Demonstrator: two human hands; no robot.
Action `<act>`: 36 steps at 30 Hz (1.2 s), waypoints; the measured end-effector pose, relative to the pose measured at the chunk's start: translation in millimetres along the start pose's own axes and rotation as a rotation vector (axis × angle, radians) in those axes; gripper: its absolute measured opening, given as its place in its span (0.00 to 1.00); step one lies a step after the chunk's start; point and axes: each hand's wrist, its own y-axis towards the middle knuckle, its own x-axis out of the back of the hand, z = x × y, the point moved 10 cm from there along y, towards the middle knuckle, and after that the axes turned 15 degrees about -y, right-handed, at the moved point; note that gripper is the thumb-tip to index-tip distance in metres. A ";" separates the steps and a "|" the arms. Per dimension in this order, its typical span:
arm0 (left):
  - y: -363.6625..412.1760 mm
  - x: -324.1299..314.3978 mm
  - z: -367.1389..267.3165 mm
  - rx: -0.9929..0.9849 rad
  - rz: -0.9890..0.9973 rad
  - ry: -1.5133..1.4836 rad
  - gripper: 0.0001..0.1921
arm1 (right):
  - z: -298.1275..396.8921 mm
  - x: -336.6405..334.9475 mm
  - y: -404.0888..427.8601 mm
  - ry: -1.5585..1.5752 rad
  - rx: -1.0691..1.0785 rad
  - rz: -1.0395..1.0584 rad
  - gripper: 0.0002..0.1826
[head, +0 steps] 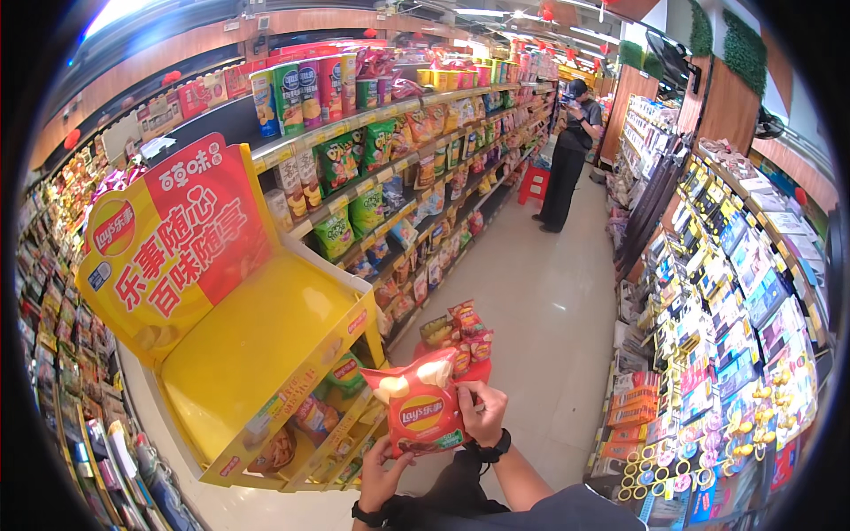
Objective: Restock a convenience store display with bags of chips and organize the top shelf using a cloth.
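Note:
A red bag of Lay's potato chips [422,405] is held up between both hands, its printed front facing me. My right hand [483,411] pinches the bag's right side, a dark band on that wrist. At the bag's lower left corner, my left hand [384,471] grips with thumb and fingers; it too has a wristband. Behind the bag, several red snack bags and a brown-yellow one [438,330] lie on something red, mostly hidden. Left of my hands stands a yellow cardboard Lay's display stand [259,332] with a bare top tray and more chip bags on its lower levels.
Long shelves of snack bags [378,146] and canisters [290,99] run along the aisle's left side. Racks of hanging packaged goods [717,265] line the right. Farther down the aisle a person [571,152] in dark clothes stands beside a red stool [533,184].

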 end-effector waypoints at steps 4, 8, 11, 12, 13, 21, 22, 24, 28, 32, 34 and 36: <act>0.4 -0.5 1.6 -0.011 0.011 0.009 0.18 | -1.5 0.4 -0.8 0.013 -0.003 -0.010 0.06; 0.7 -1.5 2.7 -0.008 0.005 0.004 0.18 | -3.2 0.8 -1.0 0.023 -0.015 -0.001 0.07; -0.6 1.4 4.3 -0.016 -0.006 0.009 0.18 | -0.9 0.7 -0.4 0.021 -0.025 0.015 0.07; -1.0 3.5 4.3 -0.020 -0.011 0.012 0.18 | -0.7 -1.4 -0.2 0.026 -0.042 0.035 0.07; -1.6 5.5 3.8 -0.020 -0.015 0.012 0.18 | -1.1 -4.3 -0.5 0.033 -0.060 0.056 0.07; -5.5 8.7 -49.2 -0.189 -0.108 0.072 0.17 | 2.0 -50.7 -11.2 0.377 -0.118 0.380 0.17; -4.0 10.8 -54.8 -0.198 -0.132 0.081 0.17 | 5.3 -55.6 -11.3 0.393 -0.108 0.431 0.18; -1.2 15.9 -65.6 -0.209 -0.197 0.040 0.16 | 15.9 -65.3 -11.1 0.425 -0.091 0.508 0.19; 2.1 25.6 -86.4 -0.310 -0.252 0.073 0.14 | 23.6 -91.7 -12.2 0.591 -0.187 0.603 0.20; 2.6 28.5 -110.5 -0.420 -0.292 0.250 0.17 | 31.5 -101.7 -0.9 0.637 -0.159 0.606 0.21; 3.8 21.6 -132.9 -0.428 -0.271 0.380 0.19 | 31.4 -105.8 5.4 0.634 -0.154 0.617 0.21; 4.6 -2.0 -174.0 -0.497 -0.255 0.563 0.20 | 31.3 -110.8 12.4 0.696 -0.118 0.599 0.21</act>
